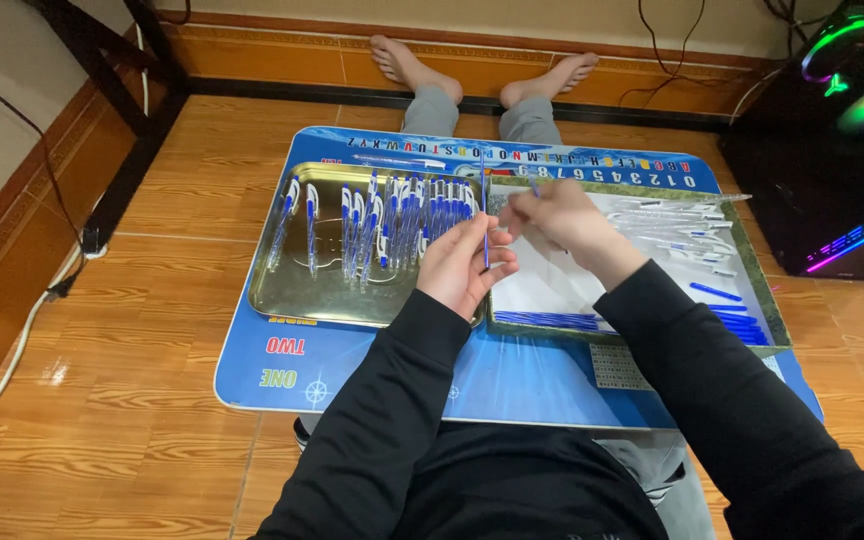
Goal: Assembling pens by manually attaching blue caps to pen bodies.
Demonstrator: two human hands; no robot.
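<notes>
My left hand pinches a thin blue pen refill upright between thumb and fingers, over the seam between two trays. Just to its right, my right hand has its fingers curled around a clear pen barrel whose blue end sticks up. The gold metal tray on the left holds several assembled blue-and-clear pens. In the green-rimmed tray on the right lie clear empty barrels, loose blue refills and blue caps.
Both trays rest on a low blue table printed with letters and digits, over my outstretched legs and bare feet. A black computer case with coloured lights stands at the right. Cables and a dark frame sit at the left.
</notes>
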